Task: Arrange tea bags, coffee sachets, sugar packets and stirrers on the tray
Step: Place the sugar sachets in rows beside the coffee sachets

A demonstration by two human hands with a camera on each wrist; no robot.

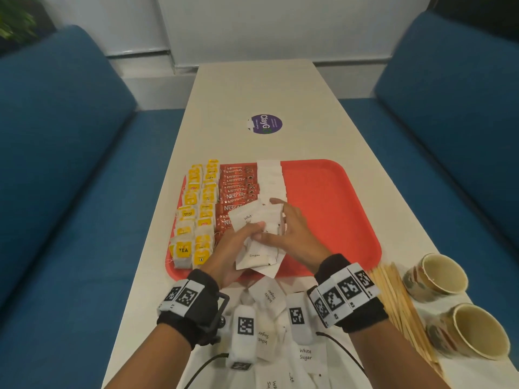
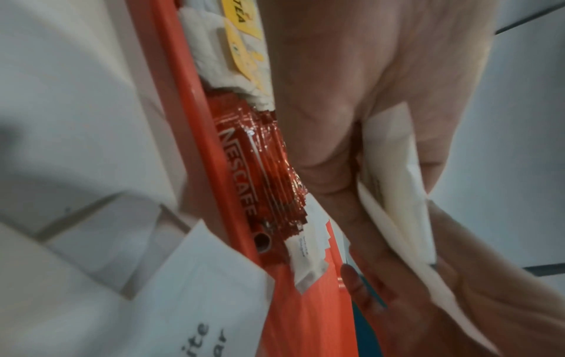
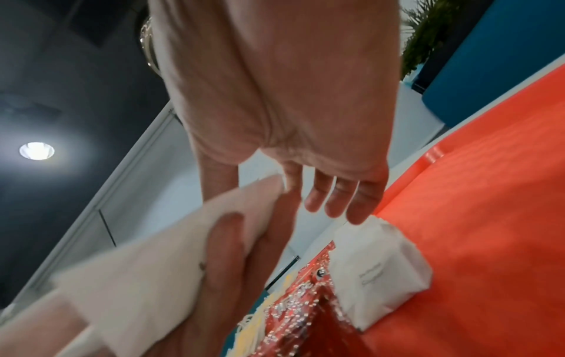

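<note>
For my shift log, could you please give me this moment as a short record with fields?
Left hand: grips a fanned bunch of white sugar packets above the tray.
Right hand: pinches one packet of that bunch.
Red tray: yellow tea bags leftmost, Nescafe sachets next, a column of sugar packets, right part bare.
Off tray: loose sugar packets near the table's front edge, wooden stirrers, two paper cups.

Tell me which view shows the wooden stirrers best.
The head view. The wooden stirrers lie in a bundle on the table, off the tray, beside two paper cups, right of the right hand. Neither wrist view shows them.
</note>
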